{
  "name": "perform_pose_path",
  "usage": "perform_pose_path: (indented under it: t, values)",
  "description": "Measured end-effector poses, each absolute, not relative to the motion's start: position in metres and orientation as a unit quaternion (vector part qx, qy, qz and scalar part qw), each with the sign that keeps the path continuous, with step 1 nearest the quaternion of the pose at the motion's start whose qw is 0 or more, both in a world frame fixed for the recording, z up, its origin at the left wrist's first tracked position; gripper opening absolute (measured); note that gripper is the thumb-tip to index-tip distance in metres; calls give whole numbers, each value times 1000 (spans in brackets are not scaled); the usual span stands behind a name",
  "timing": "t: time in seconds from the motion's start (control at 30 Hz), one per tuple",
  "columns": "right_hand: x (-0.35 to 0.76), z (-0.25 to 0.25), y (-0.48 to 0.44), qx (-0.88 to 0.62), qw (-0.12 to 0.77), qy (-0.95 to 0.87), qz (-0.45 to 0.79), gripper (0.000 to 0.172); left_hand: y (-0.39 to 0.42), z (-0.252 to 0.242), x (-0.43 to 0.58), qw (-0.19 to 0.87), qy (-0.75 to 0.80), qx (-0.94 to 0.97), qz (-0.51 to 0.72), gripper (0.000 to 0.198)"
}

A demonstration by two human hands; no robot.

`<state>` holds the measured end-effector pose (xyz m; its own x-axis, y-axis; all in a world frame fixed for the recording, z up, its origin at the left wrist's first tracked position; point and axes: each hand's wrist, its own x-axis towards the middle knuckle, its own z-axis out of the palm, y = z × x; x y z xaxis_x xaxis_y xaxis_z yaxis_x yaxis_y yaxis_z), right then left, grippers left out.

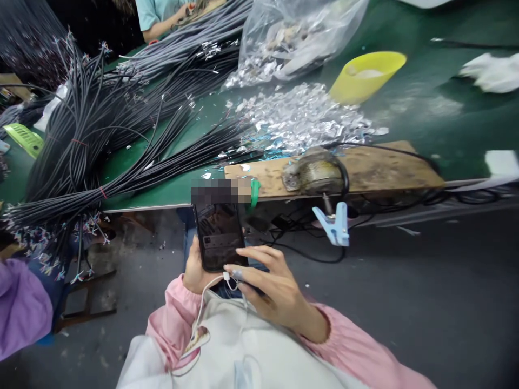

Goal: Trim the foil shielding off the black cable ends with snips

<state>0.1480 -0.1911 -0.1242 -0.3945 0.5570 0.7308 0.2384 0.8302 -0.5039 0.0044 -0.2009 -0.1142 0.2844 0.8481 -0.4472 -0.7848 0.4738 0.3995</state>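
Observation:
A dark smartphone [219, 232] rests in my left hand [195, 270], tilted upright just in front of the table edge. Its top part is blurred over by a pixelated patch. From its lower end runs a white cable [203, 308] with a white plug. My right hand [275, 286] hovers at the phone's lower right corner, fingers spread and stretched toward the screen, holding nothing that I can see. One fingertip on it looks greyish. Both arms wear pink sleeves.
On the green table [421, 113] lie bundles of black cables [162, 167], a heap of foil scraps [300, 116], a clear plastic bag [300, 38] and a yellow cup [367, 78]. A wooden board [377, 167] carries a round device with a blue clip [334, 227]. Another person's arm [162, 24] shows behind.

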Motion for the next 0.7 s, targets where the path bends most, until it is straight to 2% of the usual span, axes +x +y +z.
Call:
perform_pose_path:
  t: [0.27,0.7]
  values:
    - [150,-121,-175,-343,498,-792,83,25,-203,-120,2,794,317,37,518,68]
    - [136,-113,-162,-320,473,-817,74,20,-205,-119,8,739,386,17,552,58]
